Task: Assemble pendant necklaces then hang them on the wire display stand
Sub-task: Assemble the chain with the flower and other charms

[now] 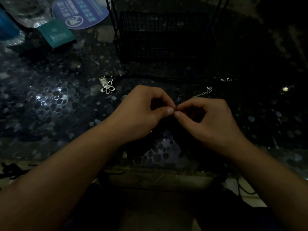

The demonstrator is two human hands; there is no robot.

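Because the parts being joined are tiny, the person brings both hands together at the centre of the frame, just above the dark speckled bench [55,104]. The left hand [146,112] and the right hand [208,117] meet tip to tip, each with thumb and forefinger pressed together in a pinch on something too small and too dim to name; it is probably the end of a cord or a clasp. A thin silver chain [202,93] runs from just above the right hand toward the upper right, so it likely belongs to the piece in hand, though the join is hidden.

A flower pendant [108,88] lies on the bench to the upper left of the hands, near enough to be picked up without reaching. A black cord [166,77] stretches across the bench behind it. The wire display stand [160,35] stands at the top centre, directly beyond the work, so a finished necklace could be lifted straight forward onto it. No necklace can be seen hanging there, so the hanging step seems not yet reached.

A teal box [56,35] sits at the upper left, away from the work.
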